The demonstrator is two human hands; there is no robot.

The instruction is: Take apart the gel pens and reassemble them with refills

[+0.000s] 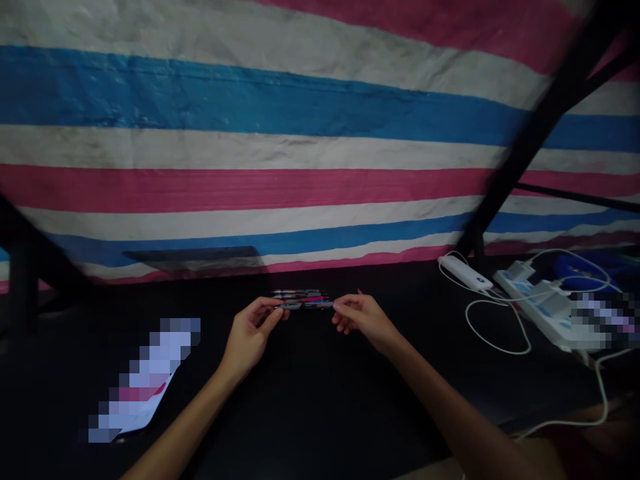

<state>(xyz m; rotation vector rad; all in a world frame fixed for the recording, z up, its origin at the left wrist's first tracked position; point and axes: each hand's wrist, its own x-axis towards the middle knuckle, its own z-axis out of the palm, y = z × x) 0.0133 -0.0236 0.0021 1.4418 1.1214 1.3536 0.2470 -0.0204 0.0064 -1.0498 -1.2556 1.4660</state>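
Observation:
Several pens (299, 293) lie side by side on the black table (320, 400), pointing left to right. At their near edge is a grey pen (294, 307). My left hand (255, 328) pinches its left end between thumb and fingertips. The fingertips of my right hand (364, 319) close on the right end of the pens' near edge, seemingly the same pen. A pink or red pen (315, 299) shows just behind it. Dim light and the fingers hide where one pen ends and another begins.
A lit phone (150, 393), partly pixelated, lies at the left. On the right are a white power bank (465, 272), a power strip (543, 310) with plugs, looping white cables and a blue item (585, 268). Behind hangs a striped sheet (250, 190) between black metal bars (530, 133).

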